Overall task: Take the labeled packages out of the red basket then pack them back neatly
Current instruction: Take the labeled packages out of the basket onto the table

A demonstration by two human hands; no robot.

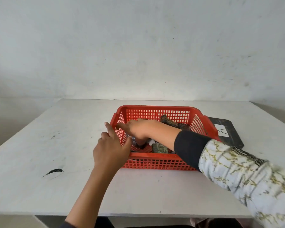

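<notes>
A red plastic basket (156,109) stands on the white table, right of centre. Dark packages lie inside it: one leans at the back right (169,121) and another lies near the front wall (160,148). My right hand (136,129) reaches across into the basket's left half, palm down, thumb pressed onto packages there; whether it grips one is hidden. My left hand (111,148) rests against the basket's left front corner, thumb over the rim, fingers spread outside the wall. A black package with a white label marked "A" (225,130) lies flat on the table right of the basket.
The white table (56,145) carries a black smear (53,171) at the front left. A plain wall rises behind the table's far edge. The table's front edge runs near the bottom of the view.
</notes>
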